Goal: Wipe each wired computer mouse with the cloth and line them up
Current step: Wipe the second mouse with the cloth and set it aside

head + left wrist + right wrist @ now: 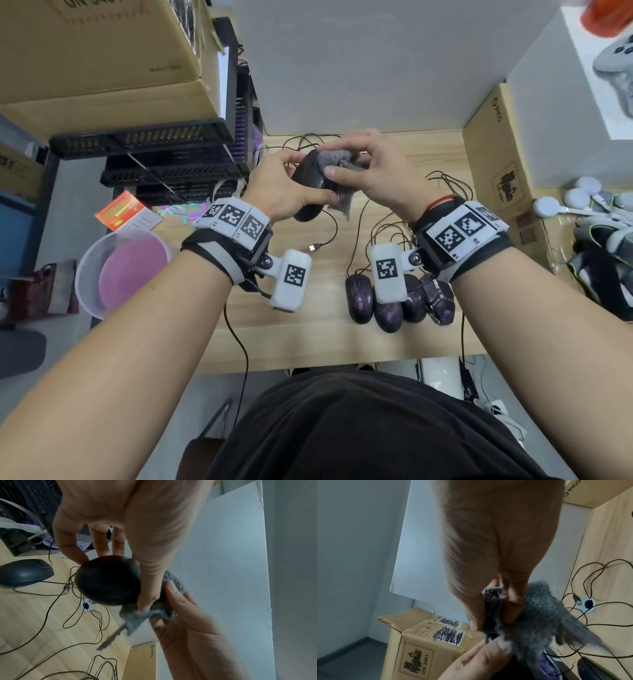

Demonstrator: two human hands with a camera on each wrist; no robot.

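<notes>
My left hand (303,178) grips a black wired mouse (310,186) above the middle of the wooden desk (308,335). My right hand (346,157) pinches a grey cloth (330,160) against the mouse's far end, and a corner of the cloth hangs below. In the left wrist view the mouse (108,581) sits between my fingers and thumb, with the cloth (137,618) beside it. In the right wrist view the cloth (539,615) is bunched in my fingers. Several dark mice (387,305) lie side by side near the front right. Another black mouse (24,573) rests on the desk.
Loose cables (394,233) and a USB plug (313,247) trail over the desk. Black stacked trays (164,161) stand at the back left, a cardboard box (496,171) at the right, a clear tub (120,270) off the left edge. A cable hole (87,605) is near the back.
</notes>
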